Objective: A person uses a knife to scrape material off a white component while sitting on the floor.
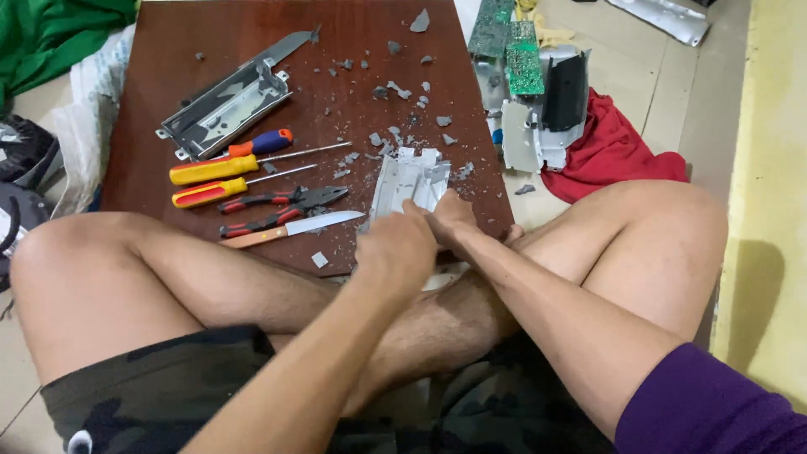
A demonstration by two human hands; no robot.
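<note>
Head view: both hands, left (395,248) and right (451,214), grip a pale grey plastic casing (409,181) at the dark wooden surface's (252,50) near edge; grey shards (395,134) lie scattered, the casing partly broken.

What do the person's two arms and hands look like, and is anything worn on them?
Both hands are bare: the left hand and right hand show no gloves, rings or watch. The left forearm is uncovered as far as the picture shows. The right arm has a purple fabric sleeve pushed up, leaving its forearm bare.
</note>
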